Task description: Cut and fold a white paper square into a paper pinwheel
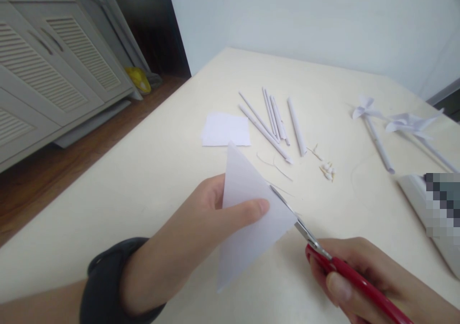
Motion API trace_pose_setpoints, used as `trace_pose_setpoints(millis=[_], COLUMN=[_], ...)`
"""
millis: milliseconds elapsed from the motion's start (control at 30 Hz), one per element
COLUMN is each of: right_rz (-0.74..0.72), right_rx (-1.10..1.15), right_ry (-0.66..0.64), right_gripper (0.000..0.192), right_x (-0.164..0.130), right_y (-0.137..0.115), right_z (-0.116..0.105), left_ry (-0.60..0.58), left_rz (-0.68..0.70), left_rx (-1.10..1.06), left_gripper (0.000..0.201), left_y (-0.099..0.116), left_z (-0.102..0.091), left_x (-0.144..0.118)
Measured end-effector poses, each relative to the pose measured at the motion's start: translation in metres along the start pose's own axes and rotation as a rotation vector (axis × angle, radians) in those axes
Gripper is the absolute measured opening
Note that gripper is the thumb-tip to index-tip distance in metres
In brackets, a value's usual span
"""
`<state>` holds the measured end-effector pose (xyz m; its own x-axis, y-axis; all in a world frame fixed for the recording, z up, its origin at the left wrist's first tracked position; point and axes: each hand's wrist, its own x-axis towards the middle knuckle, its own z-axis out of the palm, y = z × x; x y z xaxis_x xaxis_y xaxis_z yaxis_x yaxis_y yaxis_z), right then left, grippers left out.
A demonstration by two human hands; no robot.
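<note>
Folded sheet (251,214): thin white paper, matt, smooth. Scissors (334,261): bright metal blades, glossy red plastic handles. Counter (143,185): cream, smooth, matt laminate look. Rolled sticks (273,122): white paper, matt. Small square (225,129): plain white paper. Pinwheels (395,122): white paper, matt. Wristband (104,281): black, matt, rubbery. Cabinets (46,60): grey painted, slatted, satin. Floor (53,175): brown wood, slight sheen.

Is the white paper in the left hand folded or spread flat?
Folded. The paper shows as a triangle with a crisp upper corner, pinched by the left hand, while scissors meet its right edge.
</note>
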<state>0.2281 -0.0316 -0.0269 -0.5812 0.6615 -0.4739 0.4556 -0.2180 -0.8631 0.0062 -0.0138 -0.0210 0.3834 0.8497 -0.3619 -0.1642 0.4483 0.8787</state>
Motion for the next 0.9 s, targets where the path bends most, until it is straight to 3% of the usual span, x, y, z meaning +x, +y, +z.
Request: trace_pose_setpoints(millis=[167,433,633,733,900], right_rz=[-0.04,0.084,0.034,0.065,0.077], right_rx=[-0.029,-0.019,-0.057,-0.007,0.167], right_ry=[0.019,0.01,0.007,0.019,-0.073], right_gripper=[0.06,0.057,0.062,0.062,0.06], right_x=[0.0021,-0.0045,-0.0064,-0.006,-0.0055], right_y=[0.0018,-0.0053,0.0004,0.0017,0.0044], right_z=[-0.0014,-0.0023,-0.0054,-0.0058,-0.0053], left_ry=[0.034,0.049,0.052,0.049,-0.008], left_rz=[-0.001,-0.005,0.004,0.025,0.047], left_rx=[-0.03,0.023,0.04,0.028,-0.001], left_gripper=[0.041,0.04,0.036,0.032,0.013], left_y=[0.0046,0.0077,0.0067,0.0068,0.0103], left_z=[0.0029,0.0024,0.0007,0.0004,-0.0001], left_x=[-0.0006,0.0018,0.0032,0.0025,0.0013])
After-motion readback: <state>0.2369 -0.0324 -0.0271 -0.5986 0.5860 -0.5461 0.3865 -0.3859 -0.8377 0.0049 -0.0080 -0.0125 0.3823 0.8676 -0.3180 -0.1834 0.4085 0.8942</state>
